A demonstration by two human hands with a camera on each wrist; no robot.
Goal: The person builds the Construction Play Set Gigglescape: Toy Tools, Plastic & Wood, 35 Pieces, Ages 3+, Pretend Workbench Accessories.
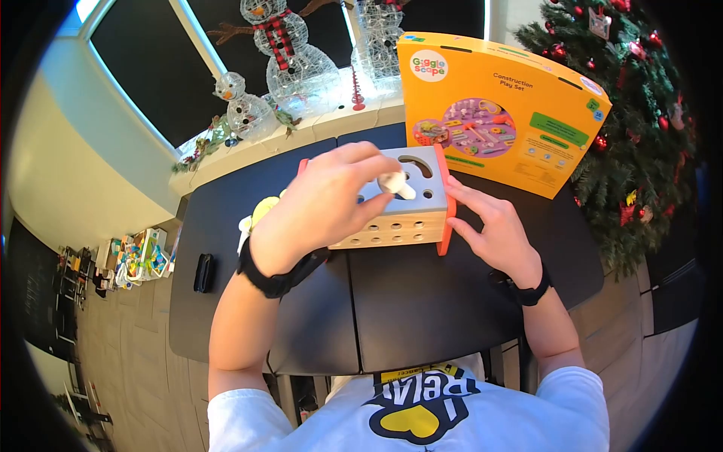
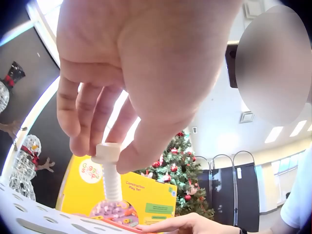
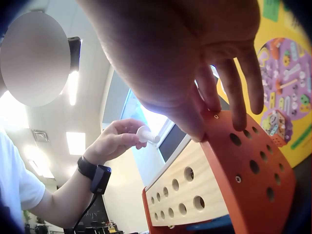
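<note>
With thumb and fingertips, my left hand (image 1: 324, 196) pinches the head of a white toy bolt (image 2: 112, 183), its threaded shaft pointing down. The bolt is above the grey top of a wooden toy toolbox (image 1: 433, 217), near a curved slot and round holes. In the right wrist view the bolt (image 3: 152, 136) is clear of the box. My right hand (image 1: 497, 230) touches the red end panel (image 3: 222, 151), fingers extended over its outer face and thumb at its edge. Yellow and white pieces (image 1: 263, 209) beyond the left wrist are partly hidden.
An orange-yellow construction set box (image 1: 482, 83) stands upright behind the toolbox on the dark table (image 1: 429, 309). A small black object (image 1: 204, 273) lies near the table's left edge. Wire snowmen (image 1: 301, 68) line the window sill, and a decorated tree (image 1: 633, 135) is at the right.
</note>
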